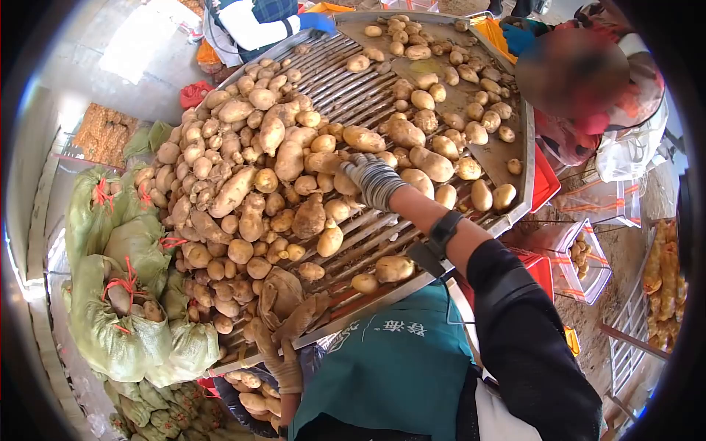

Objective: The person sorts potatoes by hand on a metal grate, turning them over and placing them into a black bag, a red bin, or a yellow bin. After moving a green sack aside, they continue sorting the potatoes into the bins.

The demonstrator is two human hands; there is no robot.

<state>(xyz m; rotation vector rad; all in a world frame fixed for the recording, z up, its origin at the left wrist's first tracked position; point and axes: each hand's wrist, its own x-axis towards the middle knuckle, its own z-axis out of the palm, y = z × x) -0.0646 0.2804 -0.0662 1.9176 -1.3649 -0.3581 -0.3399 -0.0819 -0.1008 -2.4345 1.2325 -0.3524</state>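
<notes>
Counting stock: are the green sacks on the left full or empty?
Full: the sacks bulge with lumps, and red string ties their necks.

My grey-gloved right hand (373, 180) shows its back only; the palm is hidden, can't tell if it grips any of the tan potatoes (243, 184). My tan-gloved left hand (283, 331) blends into the potatoes, grip unclear, forearm cut by the bottom edge. The person at the top is cropped to a white sleeve (254, 29) and a blue glove (318, 20). The green mesh sacks (118, 294) run off into the dark lens rim. The print on my teal apron (390, 360) is too small to read.
</notes>
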